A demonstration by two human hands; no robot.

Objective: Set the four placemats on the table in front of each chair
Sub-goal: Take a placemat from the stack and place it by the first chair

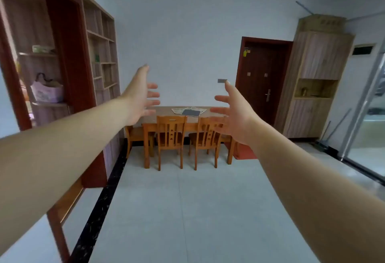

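A wooden dining table (164,112) stands against the far wall, across the room from me. On its top lies a small pile of placemats (190,112): a dark one on top of pale patterned ones. Two wooden chairs face the near side, one on the left (170,135) and one on the right (205,137); another chair (133,135) shows at the left end. My left hand (141,98) and my right hand (233,114) are stretched out in front of me, fingers spread, holding nothing, far short of the table.
A tall shelf unit (102,54) and a red-brown door frame (68,54) line the left wall. A dark door (262,79) and a wooden cabinet (316,79) stand at the right. A red mat (244,152) lies by the table. Grey floor (187,210) stretches between me and the table.
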